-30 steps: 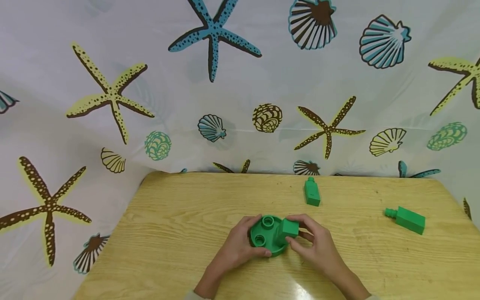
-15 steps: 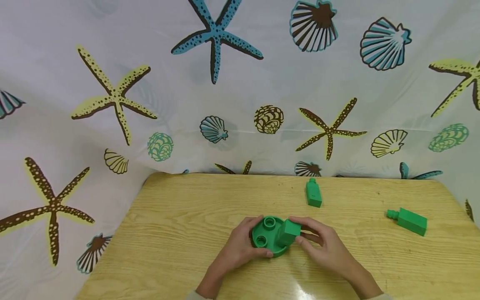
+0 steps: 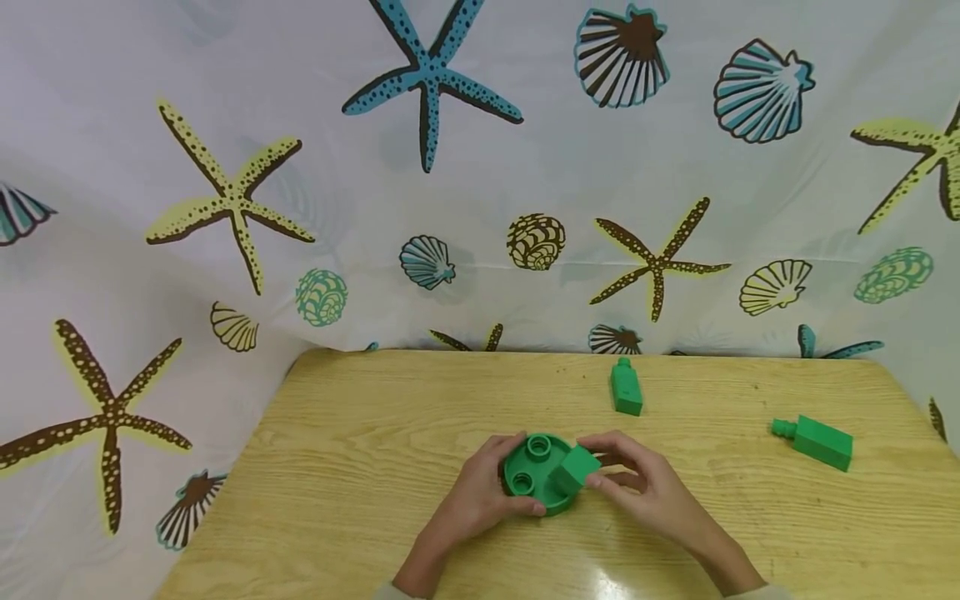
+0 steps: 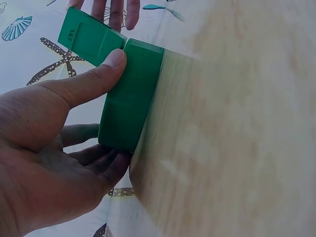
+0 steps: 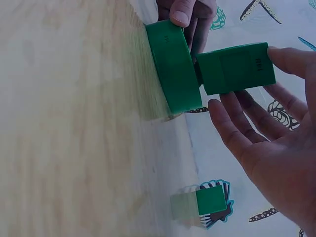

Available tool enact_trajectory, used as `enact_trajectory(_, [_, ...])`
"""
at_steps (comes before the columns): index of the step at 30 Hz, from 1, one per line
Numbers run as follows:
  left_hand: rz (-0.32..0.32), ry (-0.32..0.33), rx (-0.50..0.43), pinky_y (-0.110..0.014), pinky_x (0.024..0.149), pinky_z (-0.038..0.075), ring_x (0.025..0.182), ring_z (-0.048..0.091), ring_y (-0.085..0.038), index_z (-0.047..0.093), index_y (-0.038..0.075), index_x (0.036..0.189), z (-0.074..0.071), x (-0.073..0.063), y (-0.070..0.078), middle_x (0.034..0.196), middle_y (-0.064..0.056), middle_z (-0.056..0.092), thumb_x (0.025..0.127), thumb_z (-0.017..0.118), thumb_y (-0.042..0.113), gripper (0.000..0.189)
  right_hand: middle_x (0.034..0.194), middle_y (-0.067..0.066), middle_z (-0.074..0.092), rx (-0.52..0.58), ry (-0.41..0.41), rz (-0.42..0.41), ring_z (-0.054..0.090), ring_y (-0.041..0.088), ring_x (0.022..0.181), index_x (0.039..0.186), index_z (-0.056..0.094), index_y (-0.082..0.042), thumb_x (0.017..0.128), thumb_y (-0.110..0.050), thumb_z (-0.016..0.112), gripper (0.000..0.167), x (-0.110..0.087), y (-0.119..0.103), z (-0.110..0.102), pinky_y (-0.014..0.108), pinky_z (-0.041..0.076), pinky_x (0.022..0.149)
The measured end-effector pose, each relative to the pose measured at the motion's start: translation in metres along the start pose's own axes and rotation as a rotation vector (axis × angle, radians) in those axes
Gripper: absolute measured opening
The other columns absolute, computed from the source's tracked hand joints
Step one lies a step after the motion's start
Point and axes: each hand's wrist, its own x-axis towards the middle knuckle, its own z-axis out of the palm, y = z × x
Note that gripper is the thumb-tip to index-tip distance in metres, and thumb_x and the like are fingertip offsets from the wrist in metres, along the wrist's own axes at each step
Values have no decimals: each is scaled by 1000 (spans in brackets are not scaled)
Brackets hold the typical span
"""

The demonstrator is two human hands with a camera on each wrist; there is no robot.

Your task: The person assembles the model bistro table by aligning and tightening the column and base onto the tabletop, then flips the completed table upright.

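Observation:
A round green base [image 3: 544,472] with a raised rim is held by my left hand [image 3: 477,483], the thumb at its near edge and the fingers round its far left side. Two threaded sockets [image 3: 537,447] show on the left part of the base. A green rectangular block [image 3: 577,469] stands upright at the right part of the base, its lower end in or on the base. My right hand [image 3: 651,487] pinches this block by its upper end. In the right wrist view a narrow dark gap shows between the block [image 5: 239,69] and the base [image 5: 174,69].
Two more green blocks with threaded necks lie on the wooden table [image 3: 375,467]: one block [image 3: 626,389] behind the base, the other block [image 3: 822,442] at the right. A white cloth [image 3: 480,192] printed with starfish and shells hangs along the back and left side.
The upright block has turned on the base, and its top now faces a different angle. My right fingers have shifted on it. My left hand keeps its hold on the base.

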Motion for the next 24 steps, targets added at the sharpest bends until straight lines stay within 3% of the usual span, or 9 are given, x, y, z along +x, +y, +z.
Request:
enact_trajectory(8, [-14,3,-5,-54,109,44,131,53,-34,46,-2,151,0,-1,-2,139,-16,55,73,96,29,98,135,22,62,-16,-11,-48,67,25,109,139,64,-8,100,-9,68,39,1,-2,2,36,59,89])
enact_trajectory(12, [-16,-2,-17,-54,109,44,130,53,-34,46,-2,152,0,1,-1,139,-16,55,74,96,29,98,138,23,59,13,-49,-36,64,21,118,139,64,-10,103,-7,63,36,0,-2,-6,34,58,92])
enact_trajectory(15, [-15,-8,-24,-54,109,44,131,53,-34,45,-2,152,0,2,0,139,-16,55,74,96,28,98,139,25,58,36,-78,-26,62,21,122,139,63,-3,103,-5,61,36,-1,-1,-11,34,57,93])
enact_trajectory(19, [-10,-10,-18,-53,109,45,130,53,-35,45,-3,152,0,2,1,139,-16,55,74,96,28,97,136,25,60,47,-84,-30,63,20,122,136,62,5,102,-5,64,36,-1,0,-12,38,56,96])
enact_trajectory(24, [-1,-3,-12,-54,108,45,129,54,-35,46,-4,151,0,1,1,138,-17,56,73,96,27,98,128,17,67,48,-54,-37,63,20,123,127,67,0,98,-5,70,30,0,0,-7,44,52,101])
